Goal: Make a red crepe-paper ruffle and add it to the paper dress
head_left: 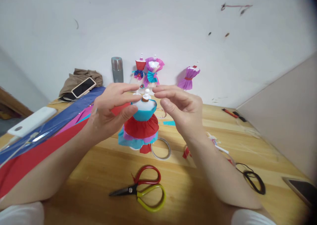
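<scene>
A small dress form point(142, 119) stands upright on the table, wearing a blue bodice and tiered red, purple and blue skirts. A brown band circles its neck below a white knob point(147, 92). My left hand point(114, 106) hovers at the left of its top, fingers stretched and apart. On the other side, my right hand point(182, 107) is raised with its fingers apart and curved toward the knob. Neither hand appears to hold anything. Scissors point(138, 188) with one red and one yellow handle lie in front. A roll of tape point(160, 149) rests beside the skirt.
Three more dressed forms, one a purple dress point(189, 78), stand along the wall near a grey flask point(117, 69). At left lie a phone point(84, 87), brown cloth point(80, 78) and coloured sheets point(49, 145). A black cord point(257, 183) is at right.
</scene>
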Available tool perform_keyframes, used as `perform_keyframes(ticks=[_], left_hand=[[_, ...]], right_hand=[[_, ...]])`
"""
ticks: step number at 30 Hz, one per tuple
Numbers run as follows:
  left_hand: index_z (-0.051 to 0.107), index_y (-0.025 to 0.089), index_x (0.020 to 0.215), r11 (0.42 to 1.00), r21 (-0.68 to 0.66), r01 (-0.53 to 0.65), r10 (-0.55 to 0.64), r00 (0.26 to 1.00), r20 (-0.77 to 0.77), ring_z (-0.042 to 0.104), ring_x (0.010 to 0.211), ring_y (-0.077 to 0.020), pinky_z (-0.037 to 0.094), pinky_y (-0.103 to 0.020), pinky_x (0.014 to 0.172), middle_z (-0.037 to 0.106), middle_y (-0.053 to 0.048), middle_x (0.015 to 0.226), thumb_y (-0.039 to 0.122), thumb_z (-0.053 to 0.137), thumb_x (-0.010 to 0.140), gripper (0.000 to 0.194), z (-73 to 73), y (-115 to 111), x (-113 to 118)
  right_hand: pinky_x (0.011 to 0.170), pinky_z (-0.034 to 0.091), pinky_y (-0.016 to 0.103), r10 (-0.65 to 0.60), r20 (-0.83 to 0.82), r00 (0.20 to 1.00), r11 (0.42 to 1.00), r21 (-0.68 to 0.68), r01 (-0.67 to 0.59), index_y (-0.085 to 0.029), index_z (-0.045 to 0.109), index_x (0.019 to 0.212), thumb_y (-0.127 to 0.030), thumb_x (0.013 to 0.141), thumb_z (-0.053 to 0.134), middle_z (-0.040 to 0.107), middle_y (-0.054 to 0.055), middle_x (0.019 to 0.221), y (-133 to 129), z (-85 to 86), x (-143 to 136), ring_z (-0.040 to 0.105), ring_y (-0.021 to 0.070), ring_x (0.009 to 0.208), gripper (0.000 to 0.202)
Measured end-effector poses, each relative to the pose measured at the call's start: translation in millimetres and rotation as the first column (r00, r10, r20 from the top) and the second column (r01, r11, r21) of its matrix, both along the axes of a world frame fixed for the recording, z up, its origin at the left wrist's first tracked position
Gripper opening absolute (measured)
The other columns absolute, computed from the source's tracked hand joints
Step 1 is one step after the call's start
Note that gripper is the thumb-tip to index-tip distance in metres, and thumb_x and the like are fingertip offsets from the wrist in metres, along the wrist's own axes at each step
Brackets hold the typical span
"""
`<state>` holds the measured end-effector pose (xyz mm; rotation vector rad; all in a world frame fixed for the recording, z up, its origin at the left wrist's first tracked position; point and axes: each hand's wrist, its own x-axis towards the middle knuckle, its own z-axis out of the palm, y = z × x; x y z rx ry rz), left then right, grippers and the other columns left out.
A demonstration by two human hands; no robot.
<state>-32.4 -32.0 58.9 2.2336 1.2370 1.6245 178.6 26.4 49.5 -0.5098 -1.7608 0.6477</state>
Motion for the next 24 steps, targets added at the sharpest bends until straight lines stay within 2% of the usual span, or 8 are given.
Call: perform_keyframes(ticks=[3, 6, 9, 12, 16, 19, 24], left_hand=[[0.08, 0.035, 0.091, 0.997, 0.071, 0.038, -0.031, 0.994, -0.101, 0.065, 0.119, -0.0283, 0.044, -0.047, 0.114, 0.075, -0.001, 0.124, 0.036, 0.074, 0.083, 0.01, 3.5, -1.6, -3.5], [0.079, 0.033, 0.082, 0.996, 0.001, 0.094, -0.093, 0.989, -0.118, 0.065, 0.12, -0.0292, 0.042, -0.048, 0.115, 0.077, -0.002, 0.118, 0.03, 0.076, 0.081, 0.004, 7.5, -1.2, -4.4], [0.076, 0.03, 0.077, 0.991, -0.043, 0.126, -0.131, 0.981, -0.14, 0.066, 0.118, -0.0288, 0.043, -0.046, 0.113, 0.078, -0.003, 0.111, 0.028, 0.074, 0.082, 0.006, 13.0, 0.7, -2.2], [0.074, 0.028, 0.075, 0.983, -0.098, 0.156, -0.17, 0.972, -0.163, 0.068, 0.114, -0.0274, 0.045, -0.043, 0.11, 0.078, -0.004, 0.108, 0.027, 0.073, 0.082, 0.007, 19.6, 3.9, -1.7], [0.072, 0.026, 0.07, 0.957, -0.21, 0.201, -0.236, 0.96, -0.154, 0.069, 0.111, -0.0272, 0.043, -0.042, 0.113, 0.078, -0.006, 0.104, 0.032, 0.077, 0.079, 0.012, 27.9, 10.2, -5.6], [0.071, 0.025, 0.073, 0.962, -0.176, 0.208, -0.247, 0.939, -0.24, 0.069, 0.109, -0.0257, 0.046, -0.041, 0.109, 0.077, -0.006, 0.104, 0.034, 0.072, 0.084, 0.014, 31.9, 12.7, -8.8], [0.069, 0.02, 0.086, 0.988, -0.085, 0.131, -0.157, 0.85, -0.503, 0.067, 0.111, -0.0192, 0.051, -0.034, 0.102, 0.074, -0.005, 0.115, 0.027, 0.056, 0.096, 0.018, 33.8, 10.6, -12.6]], right_hand=[[0.109, 0.049, 0.059, 0.004, 0.038, 0.999, 0.993, 0.119, -0.008, -0.036, 0.077, 0.09, -0.051, 0.09, 0.07, 0.076, 0.003, 0.11, -2.7, -1.8, 5.1, 0.066, 0.0321, 0.119, 0.017], [0.112, 0.045, 0.058, 0.017, 0.131, 0.991, 0.981, 0.187, -0.041, -0.036, 0.076, 0.089, -0.046, 0.089, 0.072, 0.075, 0.001, 0.115, -3.4, -0.8, 8.4, 0.064, 0.0319, 0.122, 0.011], [0.116, 0.04, 0.06, 0.053, 0.231, 0.971, 0.982, 0.167, -0.094, -0.035, 0.075, 0.081, -0.046, 0.083, 0.077, 0.074, 0.0, 0.118, -1.1, 7.2, 7.1, 0.061, 0.0336, 0.126, 0.011], [0.118, 0.037, 0.061, 0.141, 0.259, 0.956, 0.977, 0.119, -0.177, -0.033, 0.072, 0.072, -0.042, 0.076, 0.083, 0.074, 0.001, 0.113, 2.7, 17.8, 4.3, 0.06, 0.0362, 0.128, 0.015], [0.115, 0.038, 0.061, 0.193, 0.314, 0.93, 0.97, 0.081, -0.229, -0.029, 0.068, 0.067, -0.038, 0.073, 0.084, 0.074, 0.002, 0.105, 8.6, 27.8, 4.5, 0.058, 0.0371, 0.128, 0.019], [0.114, 0.041, 0.058, 0.175, 0.401, 0.899, 0.95, 0.171, -0.261, -0.027, 0.065, 0.07, -0.033, 0.081, 0.074, 0.073, 0.001, 0.104, 14.5, 30.5, 7.5, 0.06, 0.0326, 0.124, 0.016], [0.11, 0.047, 0.053, 0.143, 0.499, 0.855, 0.855, 0.372, -0.36, -0.023, 0.06, 0.079, -0.018, 0.086, 0.058, 0.071, 0.003, 0.105, 23.8, 31.2, 10.3, 0.065, 0.0252, 0.116, 0.009]])
